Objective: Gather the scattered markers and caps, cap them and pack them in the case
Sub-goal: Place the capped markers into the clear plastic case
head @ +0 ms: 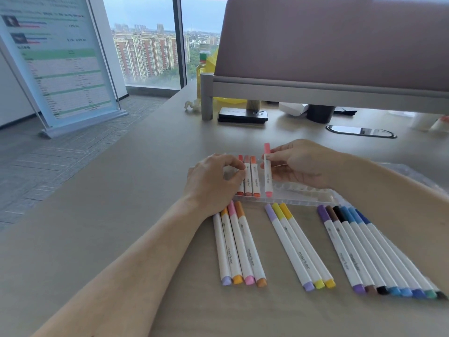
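Clear case (303,194) laid on desk (121,215). Loose capped markers (298,246) lined in three groups before case. Three packed markers (247,176) seated at case's left end. Left hand (213,181): fingers curled, tips on them; pinch cannot be told. Right hand (301,164): pink marker (267,176) pinched, held over free slot. Packing judged in hand; next, marker to be aligned, pressed into groove.

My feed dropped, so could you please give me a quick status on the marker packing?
Right hand pinching pink marker over case. Left hand fingers curled on slotted reddish markers. Loose markers capped on desk; nothing blocking.
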The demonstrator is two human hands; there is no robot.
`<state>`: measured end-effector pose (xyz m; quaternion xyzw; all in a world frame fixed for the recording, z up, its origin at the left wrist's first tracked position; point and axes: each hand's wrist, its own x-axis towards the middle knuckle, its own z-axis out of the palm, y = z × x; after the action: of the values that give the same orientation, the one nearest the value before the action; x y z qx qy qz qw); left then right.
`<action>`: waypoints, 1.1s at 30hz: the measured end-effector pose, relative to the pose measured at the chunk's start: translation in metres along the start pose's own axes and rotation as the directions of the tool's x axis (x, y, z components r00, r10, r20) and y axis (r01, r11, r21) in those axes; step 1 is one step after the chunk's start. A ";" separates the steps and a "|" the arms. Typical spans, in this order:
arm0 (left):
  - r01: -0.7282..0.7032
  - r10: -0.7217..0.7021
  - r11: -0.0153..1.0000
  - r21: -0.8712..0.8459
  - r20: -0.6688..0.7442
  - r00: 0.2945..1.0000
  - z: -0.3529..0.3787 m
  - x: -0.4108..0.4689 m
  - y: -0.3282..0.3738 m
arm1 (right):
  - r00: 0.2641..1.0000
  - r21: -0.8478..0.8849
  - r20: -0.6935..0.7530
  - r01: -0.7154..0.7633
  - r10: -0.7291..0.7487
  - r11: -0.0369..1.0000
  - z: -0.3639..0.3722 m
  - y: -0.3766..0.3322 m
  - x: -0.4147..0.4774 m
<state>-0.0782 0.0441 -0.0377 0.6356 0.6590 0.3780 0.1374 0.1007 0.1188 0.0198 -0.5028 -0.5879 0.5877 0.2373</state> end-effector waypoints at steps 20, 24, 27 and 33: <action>-0.015 0.015 1.000 0.025 -0.014 1.000 0.000 0.001 -0.002 | 0.980 -0.466 -0.133 0.070 -0.148 0.882 0.002 0.013 0.001; -0.020 0.021 0.999 0.035 -0.015 1.000 0.000 0.001 -0.001 | 0.981 -0.501 -0.112 0.081 -0.157 0.861 0.005 0.012 -0.002; -0.026 0.027 0.999 0.031 -0.016 1.000 0.000 0.001 -0.001 | 0.979 -0.521 -0.113 0.088 -0.171 0.849 0.009 0.011 -0.003; -0.030 0.030 0.999 0.033 -0.013 0.999 -0.001 0.000 0.000 | 0.972 -0.526 -0.140 0.086 -0.186 0.846 0.011 0.012 -0.004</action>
<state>-0.0788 0.0440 -0.0374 0.6449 0.6564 0.3735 0.1169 0.0964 0.1082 0.0075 -0.5572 -0.7334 0.3406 0.1888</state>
